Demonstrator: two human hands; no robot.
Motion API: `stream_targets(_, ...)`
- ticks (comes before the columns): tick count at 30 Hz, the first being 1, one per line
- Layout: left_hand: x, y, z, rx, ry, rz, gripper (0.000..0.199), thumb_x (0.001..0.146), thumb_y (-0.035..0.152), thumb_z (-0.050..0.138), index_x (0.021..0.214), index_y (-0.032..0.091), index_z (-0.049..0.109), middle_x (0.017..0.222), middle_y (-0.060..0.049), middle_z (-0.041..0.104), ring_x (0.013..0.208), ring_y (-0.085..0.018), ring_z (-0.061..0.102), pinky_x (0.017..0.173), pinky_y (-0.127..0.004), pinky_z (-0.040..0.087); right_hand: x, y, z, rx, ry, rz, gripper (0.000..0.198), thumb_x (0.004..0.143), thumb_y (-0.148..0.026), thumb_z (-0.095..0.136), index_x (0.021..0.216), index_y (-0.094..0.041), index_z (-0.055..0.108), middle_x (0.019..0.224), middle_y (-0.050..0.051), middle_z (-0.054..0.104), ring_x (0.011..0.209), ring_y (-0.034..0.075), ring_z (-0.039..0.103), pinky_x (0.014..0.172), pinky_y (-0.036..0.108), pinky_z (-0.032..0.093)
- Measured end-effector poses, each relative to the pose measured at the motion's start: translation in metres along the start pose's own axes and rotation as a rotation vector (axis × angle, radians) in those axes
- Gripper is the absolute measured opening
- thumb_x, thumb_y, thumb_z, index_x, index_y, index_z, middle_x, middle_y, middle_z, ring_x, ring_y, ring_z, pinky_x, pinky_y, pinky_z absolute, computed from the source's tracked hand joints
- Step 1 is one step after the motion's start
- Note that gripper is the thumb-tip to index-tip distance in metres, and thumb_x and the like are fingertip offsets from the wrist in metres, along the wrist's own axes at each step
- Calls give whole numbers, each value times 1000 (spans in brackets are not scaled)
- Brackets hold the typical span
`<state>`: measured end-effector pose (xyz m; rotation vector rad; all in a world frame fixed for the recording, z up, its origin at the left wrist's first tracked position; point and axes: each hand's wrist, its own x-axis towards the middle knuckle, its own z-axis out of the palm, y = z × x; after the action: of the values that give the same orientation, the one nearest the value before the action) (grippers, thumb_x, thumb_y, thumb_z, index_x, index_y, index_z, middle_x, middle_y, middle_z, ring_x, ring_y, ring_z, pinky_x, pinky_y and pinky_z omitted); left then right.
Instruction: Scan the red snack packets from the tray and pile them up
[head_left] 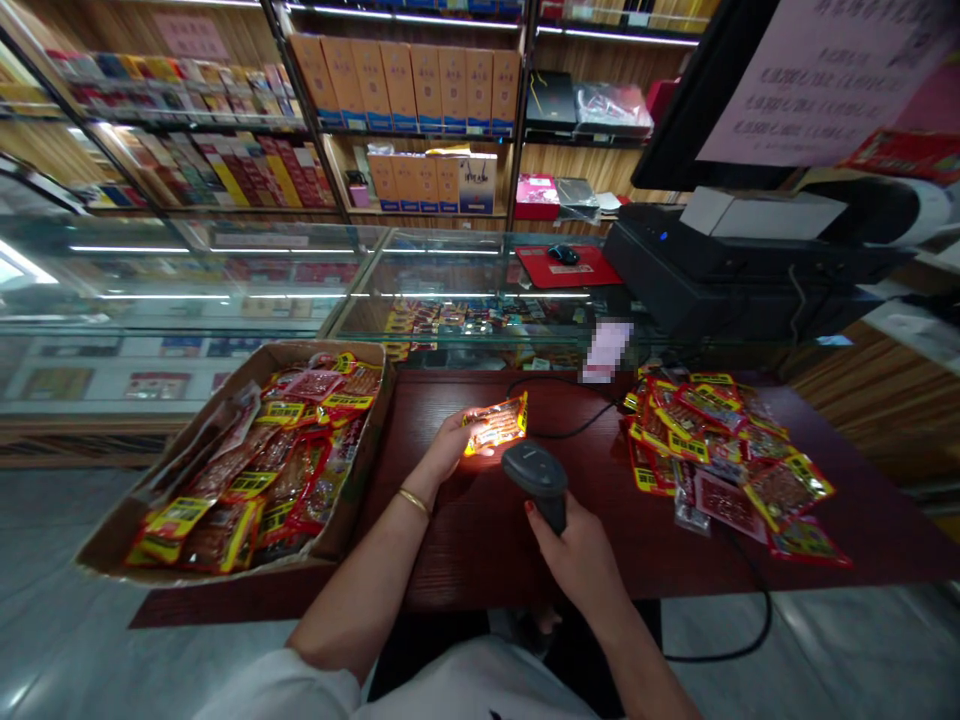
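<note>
My left hand (450, 447) is closed on the near left end of a snack packet (496, 424) with red and yellow edges, held above the dark red table (450, 545). Bright light falls on the packet's face. In my right hand (574, 550) is a black barcode scanner (534, 472), gripped round its handle, its head close to the packet but apart from it. To the left stands an open cardboard box (381, 400) full of similar packets (281, 450). A loose pile of packets (705, 425) lies at the right of the table.
A black cable (757, 645) hangs over the table's front edge at right. Behind the table runs a glass display counter (442, 262) carrying a red mat (536, 268) with a mouse (562, 254). A monitor (697, 90) and black machine (720, 270) stand back right.
</note>
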<state>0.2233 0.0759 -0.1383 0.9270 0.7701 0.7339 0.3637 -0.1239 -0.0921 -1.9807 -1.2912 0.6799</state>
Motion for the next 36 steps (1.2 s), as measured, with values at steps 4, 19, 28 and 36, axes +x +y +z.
stream_targets(4,-1,-1,-1,-4,18,4,44,68,31,84,106,13,71,109,-16,77,89,-31,76,60,-33,61,-4,-2,-1,-1,-8,-6,39,92,-50,51,105,-18,70,95,13,77,93,33,73,83,39,50)
stream_targets(19,-12,1,16,36,67,81,41,74,33,78,112,18,73,111,-6,78,89,-20,73,70,-25,59,-41,9,-34,137,76,-34,21,91,-36,60,96,-21,74,89,5,79,83,24,74,79,31,55)
stream_targets(28,-7,-39,181,712,-552,427,35,99,32,55,130,27,71,128,-6,73,115,-25,69,103,-37,50,-93,66,-68,221,330,67,29,89,-45,64,81,-20,77,50,0,65,50,21,65,57,29,57)
stream_targets(36,28,-107,305,1524,-843,1151,44,101,21,44,143,24,58,153,-7,54,145,-31,42,120,-53,26,-119,97,-77,281,542,172,42,82,-61,71,71,-21,78,51,5,69,43,21,63,41,28,53)
